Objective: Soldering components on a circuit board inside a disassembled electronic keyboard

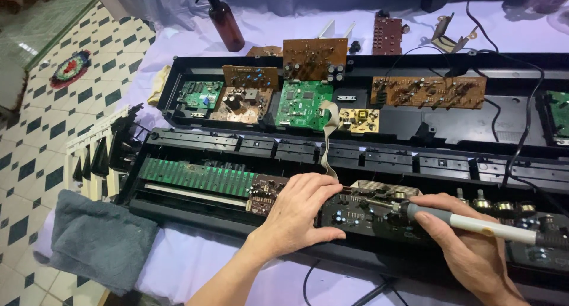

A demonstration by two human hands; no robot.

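Pressing my left hand (302, 208) flat on the edge of the dark circuit board (361, 214), I am keeping that board pinned in the front half of the opened keyboard case (195, 208); the fingers are spread and resting, not closed around anything. My right hand (468, 244) is clamped around the grey handle of a soldering iron (474, 223), held like a pen, and I am bringing its metal tip down onto the upper middle of the same board, just right of my left fingertips.

To do this well, I am judging that the left hand should bear down only enough to stop the board from rocking, with its fingertips well clear of the hot tip. I am resting the heel of the right hand on the case edge so the tip lands on one joint and not its neighbours. The iron's dark cable (521, 134) is trailing across the case behind, so I am watching that it does not tug the handle sideways.

A grey ribbon cable (327, 137) is hanging from the green board (303, 104) in the rear tray down to just above my left hand; I am keeping the iron away from it. A row of knobbed controls (498, 206) is sitting close beside the handle, and a folded grey towel (101, 241) is lying at the table's left corner.
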